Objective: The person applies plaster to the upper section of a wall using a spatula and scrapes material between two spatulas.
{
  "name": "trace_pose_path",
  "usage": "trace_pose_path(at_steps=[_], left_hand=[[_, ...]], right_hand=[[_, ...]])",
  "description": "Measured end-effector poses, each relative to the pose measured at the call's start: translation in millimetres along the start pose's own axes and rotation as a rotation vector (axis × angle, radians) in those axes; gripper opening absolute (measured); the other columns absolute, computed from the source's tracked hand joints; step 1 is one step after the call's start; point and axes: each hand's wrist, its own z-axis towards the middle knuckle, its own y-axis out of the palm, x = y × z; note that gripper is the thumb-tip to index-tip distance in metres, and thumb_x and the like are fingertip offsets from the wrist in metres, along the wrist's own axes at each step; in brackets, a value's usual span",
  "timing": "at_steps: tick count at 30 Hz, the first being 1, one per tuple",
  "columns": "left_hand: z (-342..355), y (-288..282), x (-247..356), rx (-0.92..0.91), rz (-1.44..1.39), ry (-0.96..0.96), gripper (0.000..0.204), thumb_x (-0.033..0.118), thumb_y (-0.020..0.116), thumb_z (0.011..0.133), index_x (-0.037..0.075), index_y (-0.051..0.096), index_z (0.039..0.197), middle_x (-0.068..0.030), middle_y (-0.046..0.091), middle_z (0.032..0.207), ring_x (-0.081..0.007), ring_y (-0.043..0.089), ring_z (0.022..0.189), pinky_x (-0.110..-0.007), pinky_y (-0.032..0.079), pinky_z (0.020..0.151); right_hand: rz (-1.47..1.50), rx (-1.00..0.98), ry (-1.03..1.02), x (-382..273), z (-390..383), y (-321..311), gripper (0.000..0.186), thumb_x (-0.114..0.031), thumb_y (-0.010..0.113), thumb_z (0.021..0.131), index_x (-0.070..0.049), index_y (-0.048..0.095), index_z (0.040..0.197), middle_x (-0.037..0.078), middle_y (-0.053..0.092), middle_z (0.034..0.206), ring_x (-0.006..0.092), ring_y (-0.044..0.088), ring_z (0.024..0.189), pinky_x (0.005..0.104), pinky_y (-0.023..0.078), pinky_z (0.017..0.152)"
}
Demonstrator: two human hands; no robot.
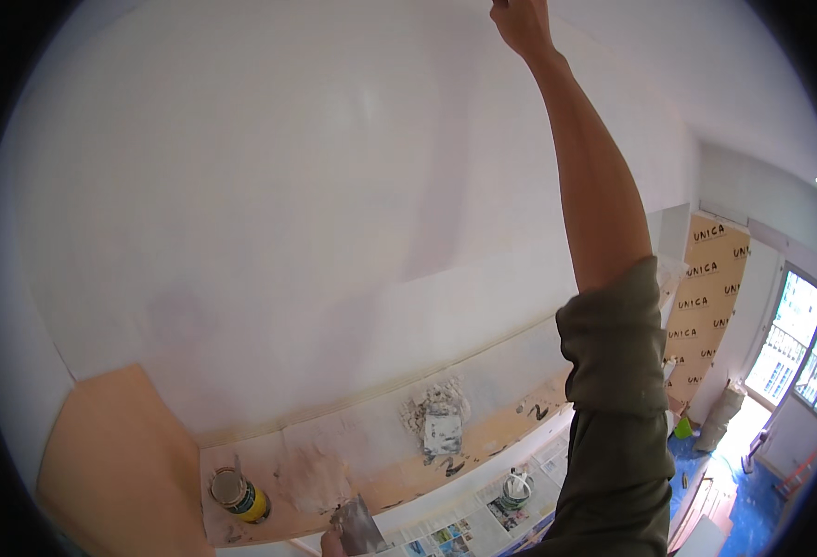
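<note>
My right arm, in a rolled-up dark green sleeve, is raised high along the pale wall [316,186]. At the top edge my right hand [522,26] looks closed, its fingers partly cut off; a dark bit shows there, too little to name. Low in the view, only part of my left hand [332,543] shows, closed on a wide scraper with a flat grey metal blade [362,526]. Left of it, a yellow and black tin [253,503] stands on the plaster-smeared ledge [316,473]. A lump of whitish filler [432,408] sits farther right, against a smeared white slab [443,433].
A tan board [130,455] stands at the left corner. Below the ledge are newspaper sheets [446,538] and a small tin with white material in it [517,487]. Beyond my right arm are a printed brown panel [706,306], blue floor covering [757,506] and a glazed door [784,334].
</note>
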Motion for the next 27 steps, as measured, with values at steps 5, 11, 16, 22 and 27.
trace_pose_path(at_steps=[5,11,16,22,27], left_hand=[[1,-2,8,-0.017,-0.035,-0.017,0.030,0.029,0.046,0.096,0.007,0.052,0.116,-0.0099,0.055,0.096,-0.0222,0.053,0.091,-0.043,0.044,0.082],[1,-5,17,-0.034,-0.054,-0.013,0.033,0.028,0.044,0.096,0.006,0.050,0.120,-0.0113,0.056,0.103,-0.0247,0.054,0.096,-0.045,0.044,0.085],[9,-5,17,-0.065,-0.056,-0.042,0.035,0.027,0.042,0.097,0.005,0.049,0.123,-0.0125,0.056,0.108,-0.0267,0.054,0.100,-0.047,0.044,0.089],[7,-6,16,-0.094,-0.049,-0.052,0.038,0.026,0.041,0.097,0.004,0.047,0.126,-0.0139,0.057,0.114,-0.0291,0.055,0.106,-0.049,0.044,0.093],[-5,-17,6,-0.154,-0.088,-0.023,0.040,0.026,0.039,0.097,0.003,0.045,0.129,-0.0150,0.058,0.120,-0.0312,0.056,0.110,-0.051,0.044,0.096]], right_hand=[[-0.040,-0.029,-0.120,1,47,38,0.023,0.000,0.055,0.080,-0.003,0.071,0.096,0.024,0.064,0.090,0.0396,0.063,0.084,0.0457,0.049,0.072],[-0.150,-0.158,-0.072,0,71,71,0.021,-0.005,0.055,0.083,-0.003,0.071,0.096,0.021,0.066,0.094,0.0405,0.063,0.087,0.0460,0.050,0.077],[-0.148,-0.217,-0.008,13,59,80,0.020,-0.006,0.056,0.084,-0.002,0.070,0.098,0.020,0.067,0.097,0.0388,0.064,0.090,0.0450,0.050,0.080],[-0.116,-0.373,-0.149,-5,-43,28,0.038,0.000,0.053,0.076,-0.012,0.069,0.107,0.015,0.068,0.088,0.0355,0.064,0.078,0.0393,0.052,0.073],[0.009,-0.656,0.030,-112,-250,-69,0.043,0.010,0.053,0.068,-0.009,0.070,0.102,0.008,0.071,0.095,0.0247,0.067,0.086,0.0372,0.053,0.078]])
